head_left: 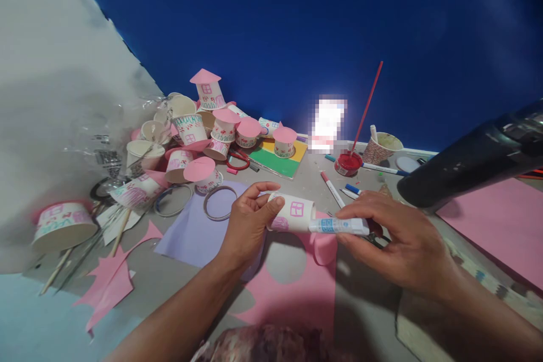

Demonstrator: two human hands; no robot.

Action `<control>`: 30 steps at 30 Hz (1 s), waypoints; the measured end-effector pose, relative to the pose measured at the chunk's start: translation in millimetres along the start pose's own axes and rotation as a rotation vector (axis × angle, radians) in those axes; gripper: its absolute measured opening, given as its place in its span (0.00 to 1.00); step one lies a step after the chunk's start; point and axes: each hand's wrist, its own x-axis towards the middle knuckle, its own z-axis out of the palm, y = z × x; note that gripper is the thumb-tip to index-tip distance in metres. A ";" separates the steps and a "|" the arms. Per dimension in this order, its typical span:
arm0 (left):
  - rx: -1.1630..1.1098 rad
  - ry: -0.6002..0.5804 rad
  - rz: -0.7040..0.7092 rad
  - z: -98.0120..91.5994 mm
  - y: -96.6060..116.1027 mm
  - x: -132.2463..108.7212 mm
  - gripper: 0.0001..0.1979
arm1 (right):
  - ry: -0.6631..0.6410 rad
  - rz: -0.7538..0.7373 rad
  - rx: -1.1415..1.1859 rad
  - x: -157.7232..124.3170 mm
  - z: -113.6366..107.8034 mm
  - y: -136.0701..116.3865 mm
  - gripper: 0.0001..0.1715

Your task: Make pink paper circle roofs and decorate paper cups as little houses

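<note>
White tube [337, 225] — at edge of cup [292, 212]

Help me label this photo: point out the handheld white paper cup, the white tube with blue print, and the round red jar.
White paper cup [290, 211], head view: its side wall.
White tube [335, 225], head view: its printed barrel.
Red jar [348, 166], head view: its side.

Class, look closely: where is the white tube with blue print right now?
In the head view, right of centre, the white tube is held in the right hand, its end at the rim of the paper cup in the left hand.
</note>
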 end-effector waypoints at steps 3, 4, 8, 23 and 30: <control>0.080 -0.009 0.048 1.0 1.5 -3.1 0.20 | 0.041 0.018 -0.053 -0.5 0.7 2.0 0.05; 0.097 -0.016 0.066 1.3 1.6 -4.5 0.19 | 0.046 0.045 -0.071 -0.9 0.6 3.1 0.04; 0.166 -0.041 0.141 1.6 -1.0 -9.7 0.17 | 0.021 0.227 -0.117 -1.4 -1.1 8.8 0.03; 0.318 0.007 0.240 2.2 -4.4 -12.4 0.12 | -0.091 0.456 0.050 2.6 -6.3 6.3 0.03; 0.119 0.058 0.085 3.1 -0.2 -4.0 0.17 | -0.113 0.079 0.046 -1.5 -2.1 -2.9 0.05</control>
